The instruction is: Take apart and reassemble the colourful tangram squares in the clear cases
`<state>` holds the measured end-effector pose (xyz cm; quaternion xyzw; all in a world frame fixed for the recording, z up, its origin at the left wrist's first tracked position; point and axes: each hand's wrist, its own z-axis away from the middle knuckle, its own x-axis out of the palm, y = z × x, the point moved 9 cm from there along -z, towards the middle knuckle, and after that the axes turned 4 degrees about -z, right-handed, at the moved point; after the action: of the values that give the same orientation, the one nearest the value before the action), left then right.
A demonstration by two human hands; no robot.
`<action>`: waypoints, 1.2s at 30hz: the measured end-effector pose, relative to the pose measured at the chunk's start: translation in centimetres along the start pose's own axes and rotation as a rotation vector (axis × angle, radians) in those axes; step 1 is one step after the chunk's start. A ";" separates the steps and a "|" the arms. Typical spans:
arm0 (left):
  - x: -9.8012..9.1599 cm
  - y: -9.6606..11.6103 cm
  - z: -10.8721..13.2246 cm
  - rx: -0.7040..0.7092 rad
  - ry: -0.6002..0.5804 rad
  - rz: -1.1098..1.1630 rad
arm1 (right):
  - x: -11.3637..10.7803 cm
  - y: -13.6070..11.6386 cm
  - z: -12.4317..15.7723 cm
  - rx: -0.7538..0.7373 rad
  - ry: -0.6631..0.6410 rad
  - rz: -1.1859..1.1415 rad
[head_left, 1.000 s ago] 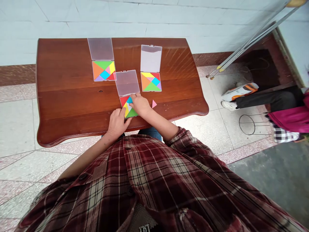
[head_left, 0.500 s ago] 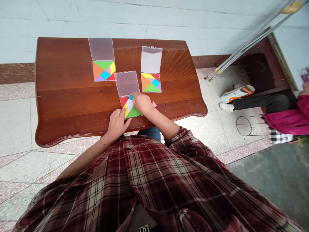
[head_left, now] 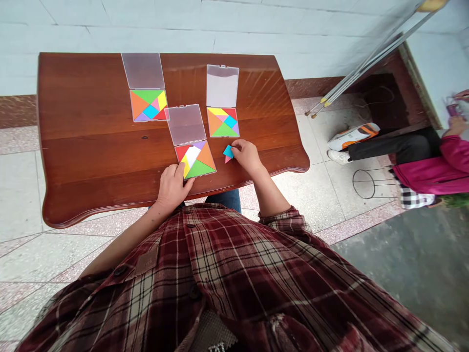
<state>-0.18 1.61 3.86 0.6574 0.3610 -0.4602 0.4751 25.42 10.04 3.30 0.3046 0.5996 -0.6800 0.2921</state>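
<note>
My left hand (head_left: pixel 170 188) grips the near corner of an open plastic tangram case (head_left: pixel 195 159), thumb and fingers at its edge. That case holds orange, green, yellow, red and purple pieces, with a white gap (head_left: pixel 191 156) showing among them. My right hand (head_left: pixel 247 156) lies on the wooden table to the right of the case, fingertips pinching a small blue triangle (head_left: pixel 228 151). A small pink triangle (head_left: pixel 227 159) lies partly under the blue one, touching it.
Two more open tangram cases (head_left: pixel 148 105) (head_left: pixel 223 122) with frosted lids lie on the brown wooden table (head_left: pixel 91 146) farther off. Its near edge runs just beyond my hands. At the far right, a co-worker's hand (head_left: pixel 456 127) and pink sleeve sit beyond the table.
My right hand has moved rightward off the case, and the blue triangle now lies at its fingertips beside the pink one. A white gap shows in the case. My left hand stays at the corner.
</note>
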 end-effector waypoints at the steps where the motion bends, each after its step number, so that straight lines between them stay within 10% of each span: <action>1: 0.0 0.0 0.0 -0.003 -0.001 0.005 | -0.4 -0.6 0.2 -0.004 0.036 0.043; 4: 0.2 -0.2 0.0 -0.006 0.006 0.019 | -0.2 -3.9 0.9 -0.055 0.060 0.092; 13: 0.3 -0.6 0.0 -0.020 0.030 0.068 | 9.9 -13.8 3.7 -0.175 -0.386 0.085; 23: 0.2 -0.7 0.0 -0.042 0.044 0.106 | 10.6 -11.4 2.9 0.043 -0.398 -0.083; 30: 0.2 -0.8 0.1 -0.042 0.053 0.122 | 11.4 -13.1 2.9 -0.100 -0.411 -0.027; 36: 0.3 -1.0 -0.1 -0.063 0.026 0.120 | 5.9 -8.8 1.1 -0.081 -0.196 -0.311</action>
<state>-0.94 1.96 3.30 0.6684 0.3412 -0.4110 0.5175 14.89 9.76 4.50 0.1289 0.6349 -0.7187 0.2525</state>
